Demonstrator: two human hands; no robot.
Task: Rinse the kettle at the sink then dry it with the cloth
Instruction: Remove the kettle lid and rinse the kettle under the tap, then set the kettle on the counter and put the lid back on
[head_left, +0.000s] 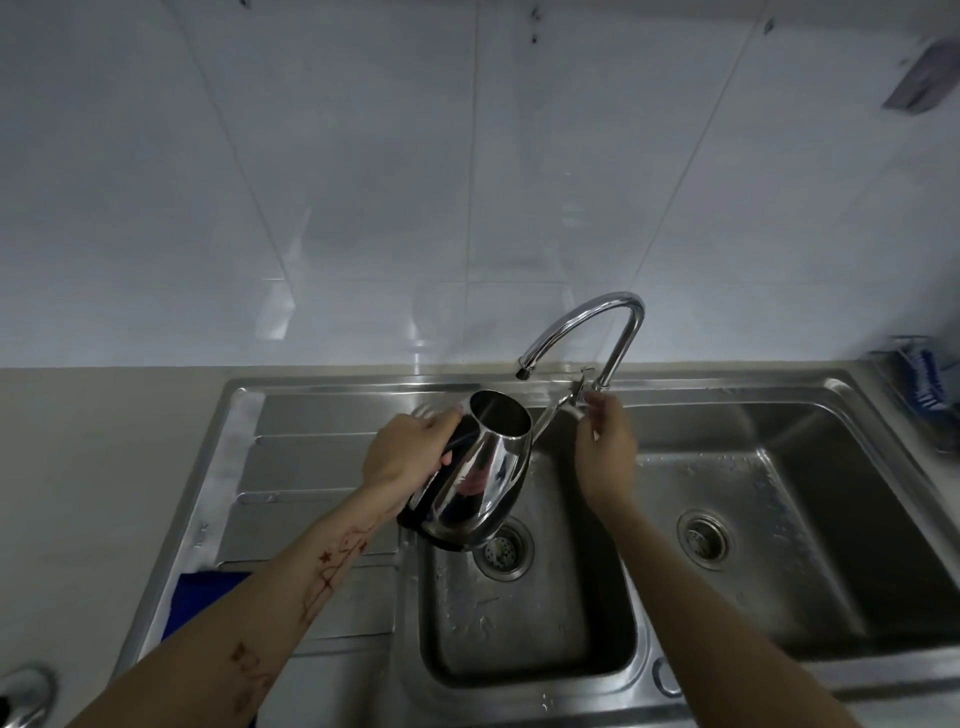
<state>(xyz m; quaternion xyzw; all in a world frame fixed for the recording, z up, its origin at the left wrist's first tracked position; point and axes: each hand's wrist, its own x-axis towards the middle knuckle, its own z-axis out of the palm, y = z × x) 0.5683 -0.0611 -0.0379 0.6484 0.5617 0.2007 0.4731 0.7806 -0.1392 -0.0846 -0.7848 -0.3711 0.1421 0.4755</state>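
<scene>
A shiny steel kettle (480, 475) with a black base and handle hangs tilted over the left basin of the steel sink (524, 670), its open mouth turned up toward the tap spout (522, 371). My left hand (410, 449) grips its black handle side. My right hand (605, 444) is at the tap's lever (579, 392), fingers pinched around it. No water runs from the spout. A blue cloth (200, 597) lies on the draining board, partly hidden under my left forearm.
The curved chrome tap (618, 322) rises between two basins, each with a round drain. A blue item (927, 382) sits at the back right of the sink. A metal lid-like object (23, 693) lies at the bottom left on the beige counter. White tiles behind.
</scene>
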